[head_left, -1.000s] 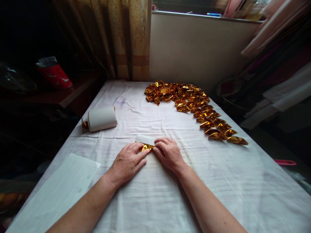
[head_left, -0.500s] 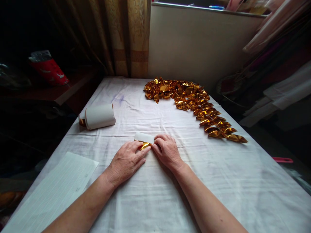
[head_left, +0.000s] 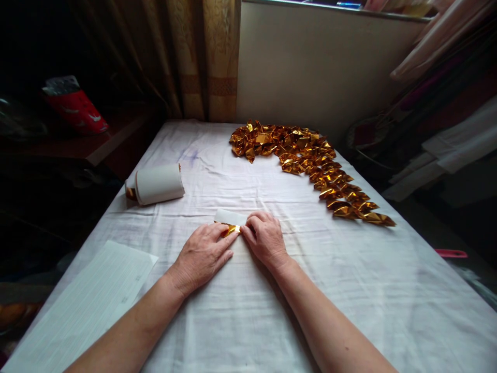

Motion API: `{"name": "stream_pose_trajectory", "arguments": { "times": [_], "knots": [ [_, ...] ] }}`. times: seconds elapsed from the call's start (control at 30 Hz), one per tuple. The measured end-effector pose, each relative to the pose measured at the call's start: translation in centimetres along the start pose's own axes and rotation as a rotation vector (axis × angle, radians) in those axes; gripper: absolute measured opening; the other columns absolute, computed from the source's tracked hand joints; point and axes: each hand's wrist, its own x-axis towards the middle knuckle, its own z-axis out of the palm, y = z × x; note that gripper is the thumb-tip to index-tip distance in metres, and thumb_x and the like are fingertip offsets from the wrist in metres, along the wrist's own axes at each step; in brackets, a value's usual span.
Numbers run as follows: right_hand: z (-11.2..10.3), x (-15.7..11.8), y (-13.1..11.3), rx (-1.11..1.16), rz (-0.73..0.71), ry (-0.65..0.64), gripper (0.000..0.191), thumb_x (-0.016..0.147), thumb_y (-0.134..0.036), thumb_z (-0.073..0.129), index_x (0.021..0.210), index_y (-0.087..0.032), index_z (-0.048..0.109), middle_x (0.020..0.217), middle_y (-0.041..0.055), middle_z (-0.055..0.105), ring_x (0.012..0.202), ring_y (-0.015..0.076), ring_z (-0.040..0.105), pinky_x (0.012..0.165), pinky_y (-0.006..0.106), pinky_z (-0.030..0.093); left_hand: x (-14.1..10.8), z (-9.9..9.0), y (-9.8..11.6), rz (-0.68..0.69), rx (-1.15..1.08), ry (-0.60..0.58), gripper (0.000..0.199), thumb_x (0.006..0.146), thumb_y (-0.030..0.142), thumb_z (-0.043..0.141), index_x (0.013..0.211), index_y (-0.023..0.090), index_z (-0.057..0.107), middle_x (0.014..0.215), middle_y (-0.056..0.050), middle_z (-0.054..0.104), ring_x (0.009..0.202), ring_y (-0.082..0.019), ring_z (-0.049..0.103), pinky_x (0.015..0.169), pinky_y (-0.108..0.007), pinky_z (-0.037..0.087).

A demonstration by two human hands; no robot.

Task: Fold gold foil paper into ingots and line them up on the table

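At the middle of the table lies a small piece of gold foil paper (head_left: 230, 217), its white side facing up and its near edge folded over to show shiny gold. My left hand (head_left: 202, 255) grips the left part of that fold, fingertips pressing it down on the cloth. My right hand (head_left: 267, 239) pinches the right end with curled fingers, hiding it. The fingertips of both hands almost meet. Beyond them a long chain of folded gold foil pieces (head_left: 337, 192) runs from the far edge down the right side.
A white-backed roll (head_left: 159, 185) with gold inside lies at the left. Lined paper sheets (head_left: 97, 290) rest near the left front edge of the white-clothed table (head_left: 240, 321). A red patterned container (head_left: 79, 111) stands on a dark side table. Clothes hang at the right.
My fingertips have shifted slightly along the gold fold, with my right fingers a little nearer my left thumb. The view has tilted slightly; the other things stay put.
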Motion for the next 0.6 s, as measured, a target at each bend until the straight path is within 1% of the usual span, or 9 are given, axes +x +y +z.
{"name": "stream_pose_trajectory", "arguments": {
  "times": [0.27,0.4,0.6],
  "knots": [
    [0.16,-0.02,-0.44,-0.024,0.036,0.019,0.019,0.092,-0.034,0.059,0.077,-0.022,0.061,0.093,0.0053,0.064,0.092,0.0225,0.054,0.079,0.036,0.036,0.14,-0.08,0.16,-0.012,0.000,-0.003,0.038,0.093,0.031,0.054,0.130,0.026,0.060,0.124,-0.008,0.062,0.114,-0.025,0.055,0.101,-0.043,0.045],
    [0.01,-0.09,-0.68,0.000,0.049,0.032,0.018,0.088,-0.036,0.064,0.078,-0.023,0.060,0.092,0.0050,0.064,0.090,0.0230,0.054,0.079,0.037,0.036,0.17,-0.06,0.11,-0.002,0.006,-0.008,0.039,0.092,0.031,0.056,0.131,0.025,0.059,0.124,-0.008,0.062,0.114,-0.026,0.055,0.100,-0.044,0.044],
    [0.19,-0.19,-0.99,0.025,0.059,0.037,0.009,0.089,-0.030,0.062,0.084,-0.023,0.062,0.096,0.0057,0.065,0.095,0.0241,0.053,0.080,0.037,0.035,0.19,-0.19,0.17,-0.009,0.016,-0.025,0.039,0.091,0.030,0.059,0.130,0.025,0.059,0.124,-0.007,0.062,0.112,-0.025,0.055,0.099,-0.044,0.043]
  ]
}}
